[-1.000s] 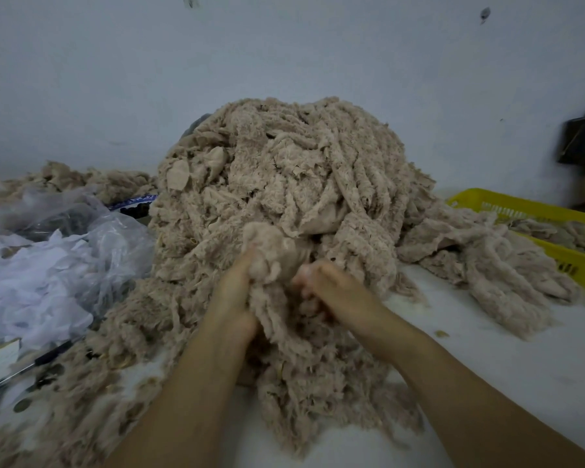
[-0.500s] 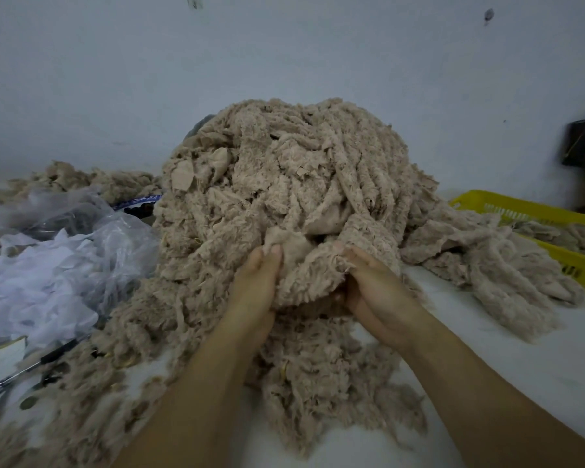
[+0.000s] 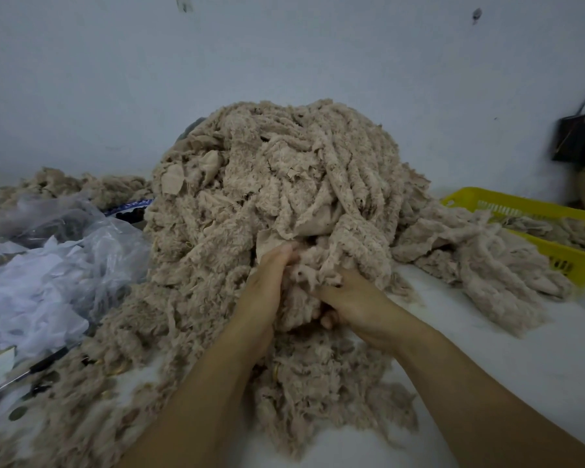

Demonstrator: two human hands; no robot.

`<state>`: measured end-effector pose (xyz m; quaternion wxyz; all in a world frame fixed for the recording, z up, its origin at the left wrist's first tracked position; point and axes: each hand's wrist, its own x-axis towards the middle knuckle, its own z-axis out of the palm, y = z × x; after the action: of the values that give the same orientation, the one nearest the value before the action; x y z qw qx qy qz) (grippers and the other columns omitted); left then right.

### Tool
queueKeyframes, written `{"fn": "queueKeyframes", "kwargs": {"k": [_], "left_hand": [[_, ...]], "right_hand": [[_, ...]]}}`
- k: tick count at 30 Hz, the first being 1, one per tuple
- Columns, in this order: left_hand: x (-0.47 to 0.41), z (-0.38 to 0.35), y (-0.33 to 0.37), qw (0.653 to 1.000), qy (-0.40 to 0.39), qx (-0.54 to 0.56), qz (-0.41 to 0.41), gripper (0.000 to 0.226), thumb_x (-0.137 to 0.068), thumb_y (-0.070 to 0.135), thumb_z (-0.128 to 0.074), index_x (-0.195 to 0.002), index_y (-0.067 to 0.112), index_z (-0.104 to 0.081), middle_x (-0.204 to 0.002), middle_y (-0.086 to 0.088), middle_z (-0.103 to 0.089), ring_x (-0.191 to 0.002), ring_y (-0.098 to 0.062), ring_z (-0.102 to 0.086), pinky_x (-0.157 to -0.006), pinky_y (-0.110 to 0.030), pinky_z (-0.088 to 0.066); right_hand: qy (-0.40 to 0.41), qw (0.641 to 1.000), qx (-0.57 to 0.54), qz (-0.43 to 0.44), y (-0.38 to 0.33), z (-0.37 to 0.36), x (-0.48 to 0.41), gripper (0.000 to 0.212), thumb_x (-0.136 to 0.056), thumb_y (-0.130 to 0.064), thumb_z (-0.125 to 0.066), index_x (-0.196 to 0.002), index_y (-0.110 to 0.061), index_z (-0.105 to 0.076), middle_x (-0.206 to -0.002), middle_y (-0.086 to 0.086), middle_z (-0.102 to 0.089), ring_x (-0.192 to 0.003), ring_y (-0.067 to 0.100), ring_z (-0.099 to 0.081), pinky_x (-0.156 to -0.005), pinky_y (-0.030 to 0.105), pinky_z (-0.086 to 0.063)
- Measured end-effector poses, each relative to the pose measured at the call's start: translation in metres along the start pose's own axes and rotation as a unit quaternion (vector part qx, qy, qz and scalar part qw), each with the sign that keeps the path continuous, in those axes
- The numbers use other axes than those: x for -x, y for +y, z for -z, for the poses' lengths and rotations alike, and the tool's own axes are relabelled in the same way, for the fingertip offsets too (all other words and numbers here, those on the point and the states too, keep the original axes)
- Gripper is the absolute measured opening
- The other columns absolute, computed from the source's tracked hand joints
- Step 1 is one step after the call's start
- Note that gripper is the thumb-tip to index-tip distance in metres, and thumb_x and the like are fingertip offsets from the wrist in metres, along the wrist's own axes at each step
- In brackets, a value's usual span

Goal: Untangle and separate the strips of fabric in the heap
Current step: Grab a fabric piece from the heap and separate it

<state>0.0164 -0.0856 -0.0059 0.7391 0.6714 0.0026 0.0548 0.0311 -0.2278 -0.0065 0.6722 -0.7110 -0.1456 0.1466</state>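
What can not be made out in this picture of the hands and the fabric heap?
1. Head view: fingertips of the left hand sink into the heap; its grip cannot be told.
2. Head view: the right hand curls into fabric; which strip it holds is hidden.
3. Head view: the yellow basket is cut off by the right edge and partly covered by strips.
4. Head view: the dark bag is blurred and cut off by that edge.
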Motion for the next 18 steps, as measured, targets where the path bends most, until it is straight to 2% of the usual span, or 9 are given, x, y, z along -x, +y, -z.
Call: {"fn": "queueKeyframes", "kwargs": {"k": [2,3,5,6,7,9,11,15,18], "left_hand": [[-0.001,-0.002,0.000,1.000,0.002,0.004,0.006,0.034,-0.090,0.058,-0.049,-0.106,0.042,-0.074,-0.109,0.013,-0.074,-0.104,-0.007,-0.069,-0.088,-0.033,-0.053],[0.000,-0.002,0.001,1.000,0.002,0.005,-0.002,0.036,-0.090,0.060,-0.047,-0.103,0.042,-0.075,-0.109,0.013,-0.074,-0.105,-0.008,-0.068,-0.086,-0.031,-0.052],[0.001,0.000,0.001,1.000,0.003,0.005,-0.023,0.044,-0.086,0.068,-0.043,-0.101,0.042,-0.076,-0.117,0.013,-0.070,-0.113,-0.008,-0.063,-0.093,-0.031,-0.047],[0.001,0.001,0.000,1.000,0.005,0.010,-0.027,0.045,-0.087,0.068,-0.042,-0.099,0.042,-0.076,-0.120,0.013,-0.069,-0.116,-0.008,-0.061,-0.098,-0.032,-0.044],[0.000,0.003,-0.001,1.000,0.006,0.015,-0.026,0.044,-0.092,0.064,-0.040,-0.097,0.041,-0.077,-0.121,0.011,-0.068,-0.118,-0.009,-0.060,-0.102,-0.033,-0.043],[-0.002,0.002,-0.004,1.000,0.001,0.011,-0.015,0.041,-0.100,0.054,-0.040,-0.093,0.041,-0.078,-0.118,0.010,-0.070,-0.116,-0.010,-0.061,-0.102,-0.033,-0.044],[0.000,0.000,-0.006,1.000,-0.007,-0.024,0.001,0.035,-0.097,0.053,-0.046,-0.091,0.041,-0.078,-0.109,0.013,-0.073,-0.107,-0.006,-0.065,-0.093,-0.028,-0.048],[0.003,0.000,-0.011,0.997,-0.019,-0.069,-0.025,0.031,-0.102,0.042,-0.047,-0.097,0.035,-0.077,-0.100,0.018,-0.074,-0.095,0.003,-0.067,-0.076,-0.011,-0.050],[0.002,-0.001,-0.013,0.997,-0.028,-0.064,-0.031,0.028,-0.103,0.041,-0.047,-0.110,0.033,-0.074,-0.109,0.017,-0.073,-0.103,0.000,-0.067,-0.084,-0.015,-0.051]], "right_hand": [[0.047,0.998,-0.028,0.032,-0.002,0.004,-0.002,0.021,-0.099,-0.008,-0.050,-0.089,-0.013,-0.068,-0.068,-0.001,-0.067,-0.061,0.013,-0.060,-0.048,0.022,-0.046],[0.091,0.985,-0.127,0.072,-0.007,0.010,-0.003,0.027,-0.100,-0.012,-0.049,-0.084,-0.015,-0.070,-0.070,-0.001,-0.069,-0.064,0.015,-0.062,-0.050,0.022,-0.048],[0.157,0.900,-0.375,0.155,-0.018,0.034,-0.004,0.034,-0.100,-0.042,-0.049,-0.093,-0.021,-0.075,-0.091,0.000,-0.075,-0.073,0.014,-0.068,-0.060,0.024,-0.054],[0.191,0.863,-0.435,0.172,-0.020,0.047,-0.004,0.045,-0.095,-0.059,-0.046,-0.105,-0.024,-0.073,-0.104,-0.002,-0.074,-0.074,0.012,-0.068,-0.063,0.024,-0.054],[0.236,0.861,-0.424,0.155,-0.018,0.057,-0.004,0.056,-0.090,-0.069,-0.043,-0.116,-0.025,-0.068,-0.114,-0.003,-0.071,-0.074,0.009,-0.067,-0.064,0.025,-0.053],[0.362,0.896,-0.251,0.057,-0.004,0.067,-0.008,0.056,-0.093,-0.069,-0.041,-0.124,-0.027,-0.059,-0.124,-0.003,-0.065,-0.080,0.004,-0.062,-0.068,0.030,-0.049],[0.424,0.903,-0.068,-0.003,0.011,0.068,-0.014,0.044,-0.099,-0.052,-0.045,-0.129,-0.022,-0.054,-0.108,0.000,-0.062,-0.084,0.015,-0.058,-0.073,0.035,-0.044],[0.310,0.950,0.029,-0.020,0.020,0.057,-0.019,0.034,-0.099,-0.036,-0.050,-0.127,-0.018,-0.056,-0.099,0.004,-0.061,-0.086,0.021,-0.060,-0.075,0.035,-0.052],[0.284,0.937,0.189,0.075,0.015,0.043,-0.014,0.022,-0.097,-0.033,-0.050,-0.078,-0.022,-0.047,-0.069,-0.004,-0.044,-0.059,0.006,-0.041,-0.053,0.022,-0.035]]}}
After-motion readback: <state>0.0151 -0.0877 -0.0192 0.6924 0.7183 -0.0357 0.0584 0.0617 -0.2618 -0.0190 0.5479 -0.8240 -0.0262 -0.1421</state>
